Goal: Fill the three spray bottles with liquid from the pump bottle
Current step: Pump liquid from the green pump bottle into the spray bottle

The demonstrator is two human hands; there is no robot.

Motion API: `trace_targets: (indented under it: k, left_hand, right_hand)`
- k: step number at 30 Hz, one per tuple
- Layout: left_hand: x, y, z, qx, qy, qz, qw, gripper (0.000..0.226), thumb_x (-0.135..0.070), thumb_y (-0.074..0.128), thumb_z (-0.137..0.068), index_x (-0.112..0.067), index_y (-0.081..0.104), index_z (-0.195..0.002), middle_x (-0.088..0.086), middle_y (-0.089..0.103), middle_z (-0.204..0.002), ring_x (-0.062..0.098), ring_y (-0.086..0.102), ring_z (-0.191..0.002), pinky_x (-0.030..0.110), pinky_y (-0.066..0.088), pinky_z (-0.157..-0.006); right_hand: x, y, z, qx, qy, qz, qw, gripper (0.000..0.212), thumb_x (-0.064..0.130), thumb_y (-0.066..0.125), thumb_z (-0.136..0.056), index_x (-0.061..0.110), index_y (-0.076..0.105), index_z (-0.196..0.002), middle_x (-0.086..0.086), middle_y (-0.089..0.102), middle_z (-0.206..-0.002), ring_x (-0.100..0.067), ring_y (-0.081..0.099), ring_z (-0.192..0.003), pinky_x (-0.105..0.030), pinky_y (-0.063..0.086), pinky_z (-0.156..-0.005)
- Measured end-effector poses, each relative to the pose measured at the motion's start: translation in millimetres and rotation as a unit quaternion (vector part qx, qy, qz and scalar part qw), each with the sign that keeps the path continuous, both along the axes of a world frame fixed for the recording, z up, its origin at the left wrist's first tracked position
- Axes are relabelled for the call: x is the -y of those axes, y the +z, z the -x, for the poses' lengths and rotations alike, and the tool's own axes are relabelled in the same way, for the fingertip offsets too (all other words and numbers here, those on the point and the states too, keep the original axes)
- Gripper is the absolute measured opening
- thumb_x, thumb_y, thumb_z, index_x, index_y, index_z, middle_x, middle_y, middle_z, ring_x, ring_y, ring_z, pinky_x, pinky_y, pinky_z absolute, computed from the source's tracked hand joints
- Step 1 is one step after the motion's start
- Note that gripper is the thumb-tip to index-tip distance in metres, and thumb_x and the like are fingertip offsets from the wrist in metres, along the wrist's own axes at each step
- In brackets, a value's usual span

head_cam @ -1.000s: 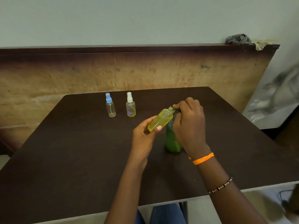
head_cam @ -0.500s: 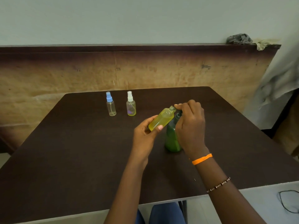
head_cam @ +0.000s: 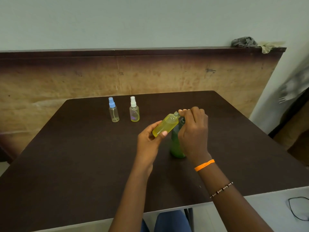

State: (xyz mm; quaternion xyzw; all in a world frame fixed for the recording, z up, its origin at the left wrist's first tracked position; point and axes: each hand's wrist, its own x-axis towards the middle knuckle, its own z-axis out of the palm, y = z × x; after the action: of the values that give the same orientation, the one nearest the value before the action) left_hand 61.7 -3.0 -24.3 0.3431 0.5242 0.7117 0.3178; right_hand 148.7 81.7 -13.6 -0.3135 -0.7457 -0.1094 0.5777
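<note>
Head view, looking down on a dark desk [head_cam: 66, 164]. Left hand [head_cam: 148, 141] wrapped round the lower end of an uncapped yellow bottle [head_cam: 165, 125], grip closed on it, thumb nail across the base, bottle raised off the desk and tilted with its threaded neck pointing up and to the right. Right hand [head_cam: 192, 131] curled over the top of a green pump bottle [head_cam: 176, 144], grip closed on its head, fingertips [head_cam: 182, 111] touching or just beside the yellow bottle's neck. Pump head mostly hidden under the palm; spout perhaps at the open neck, not clear from this angle. Green bottle upright on the desk, just right of centre, base showing below the right wrist. Orange band [head_cam: 204, 165] on that wrist, bead bracelet [head_cam: 220, 190] further down the forearm.

Well apart from the hands, toward the far edge: two small clear spray bottles upright side by side, not touching. Blue-capped bottle [head_cam: 113, 109] on the left, looking nearly colourless. White-capped bottle [head_cam: 134, 109] on the right, tinted yellow inside. Beyond the desk, a worn brown board [head_cam: 150, 74] against a pale wall, with crumpled rags [head_cam: 244, 42] on its top edge at the right. Spectacles [head_cam: 299, 208] low on the right, off the desk.
</note>
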Motion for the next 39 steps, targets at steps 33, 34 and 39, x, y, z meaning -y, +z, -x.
trace_targets:
  k: [33, 34, 39]
  left_hand:
    - [-2.8, -4.5, 2.3, 0.018, -0.026, 0.000, 1.000, 0.030, -0.002, 0.062, -0.084, -0.028, 0.063, -0.100, -0.004, 0.069, -0.104, 0.006, 0.063, -0.099, 0.025, 0.049, -0.091]
    - [-2.1, -3.5, 2.9, 0.020, -0.028, -0.002, 0.999, 0.030, -0.002, 0.062, -0.084, -0.028, 0.063, -0.099, -0.005, 0.069, -0.103, 0.006, 0.063, -0.098, 0.025, 0.049, -0.091]
    - [-1.6, -1.9, 3.0, 0.015, -0.026, -0.001, 1.000, 0.030, -0.002, 0.062, -0.084, -0.028, 0.063, -0.099, -0.007, 0.069, -0.102, 0.005, 0.063, -0.098, 0.024, 0.050, -0.090]
  right_hand:
    - [-9.5, 3.0, 0.1, 0.001, -0.011, -0.021, 1.000, 0.024, 0.000, 0.039, -0.084, 0.000, 0.058, -0.070, -0.013, 0.051, -0.071, -0.025, 0.042, -0.067, -0.034, 0.034, -0.063]
    - [-8.9, 6.6, -0.1, 0.011, -0.007, -0.023, 1.000, 0.022, 0.000, 0.040, -0.083, 0.001, 0.058, -0.070, -0.013, 0.051, -0.071, -0.025, 0.043, -0.067, -0.034, 0.034, -0.064]
    - [-8.4, -1.0, 0.0, -0.015, -0.001, -0.029, 0.999, 0.035, 0.001, 0.032, -0.093, -0.001, 0.060, -0.072, -0.014, 0.052, -0.071, -0.025, 0.043, -0.068, -0.036, 0.037, -0.064]
